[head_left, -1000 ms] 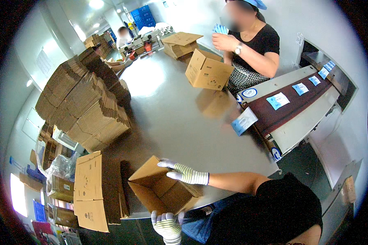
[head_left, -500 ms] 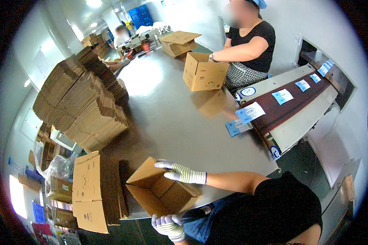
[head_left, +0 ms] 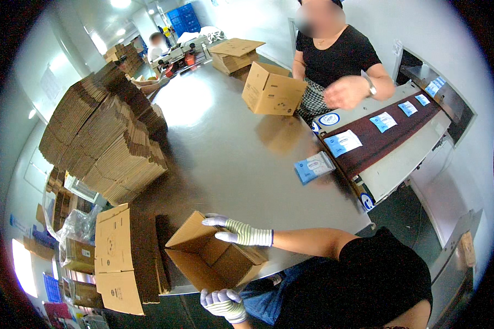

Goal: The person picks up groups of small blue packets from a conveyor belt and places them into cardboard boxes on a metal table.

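Item under inspection: 1 open brown box (head_left: 187, 264), located at the near edge of the metal table (head_left: 225, 181), mouth facing up, no contents visible. Flat cardboard sheets (head_left: 113, 252) stand just to its left.

Step in hand, as judged from the pose: the box is being steadied between 2 gloved hands. Any further move of it would call for control of both opposite sides, so that the walls stay square.

Position relative to the fingers: the box lies between the hands. The right hand (head_left: 243, 232) is at the far side, fingers extended over the rim, thumb apart from them; whether they pinch the wall cannot be told. The left hand (head_left: 225, 305) is at the near side, fingers bent at the lower rim; its underside is hidden, so a firm grip cannot be confirmed.

Surroundings: a 2nd open box (head_left: 274, 93) stands across the table, beside a co-worker's hand (head_left: 347, 92). Blue-and-white packets (head_left: 343, 142) lie on a dark belt (head_left: 363, 163); 1 loose packet (head_left: 314, 167) rests near the belt's end.
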Tool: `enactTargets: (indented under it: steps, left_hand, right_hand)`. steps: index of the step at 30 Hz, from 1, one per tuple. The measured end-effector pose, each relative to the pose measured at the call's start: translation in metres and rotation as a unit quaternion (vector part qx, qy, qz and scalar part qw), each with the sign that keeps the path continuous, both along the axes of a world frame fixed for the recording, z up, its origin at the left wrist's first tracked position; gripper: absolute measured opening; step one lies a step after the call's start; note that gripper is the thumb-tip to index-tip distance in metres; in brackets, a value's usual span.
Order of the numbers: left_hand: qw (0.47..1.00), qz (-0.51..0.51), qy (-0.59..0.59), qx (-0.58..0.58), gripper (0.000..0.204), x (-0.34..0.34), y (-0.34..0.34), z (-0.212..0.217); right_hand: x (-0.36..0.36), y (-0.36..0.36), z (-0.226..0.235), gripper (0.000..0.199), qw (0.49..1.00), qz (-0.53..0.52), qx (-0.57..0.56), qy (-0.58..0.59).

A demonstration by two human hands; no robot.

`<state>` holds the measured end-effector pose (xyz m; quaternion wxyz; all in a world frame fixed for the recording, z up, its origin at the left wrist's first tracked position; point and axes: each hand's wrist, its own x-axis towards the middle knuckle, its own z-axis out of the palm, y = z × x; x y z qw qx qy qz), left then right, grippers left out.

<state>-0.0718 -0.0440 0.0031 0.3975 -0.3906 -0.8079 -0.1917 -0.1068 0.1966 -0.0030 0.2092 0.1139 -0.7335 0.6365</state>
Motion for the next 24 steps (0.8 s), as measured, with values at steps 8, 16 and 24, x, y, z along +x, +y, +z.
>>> enactTargets:
  steps: [8,16,24]
  left_hand:
    - [1.000,-0.011,-0.025,-0.001,0.014,0.001,-0.001,-0.001]
    - [1.000,-0.003,-0.004,0.004,0.013,0.000,-0.002,-0.004]
    - [1.000,0.004,-0.003,0.001,0.012,0.002,0.000,-0.001]
  right_hand:
    - [0.000,0.002,-0.002,0.049,0.999,-0.015,0.035,0.014]
    - [0.002,0.002,0.000,0.051,1.000,-0.004,0.018,0.016]
    - [-0.004,0.000,-0.011,0.051,1.000,-0.004,-0.008,0.025]
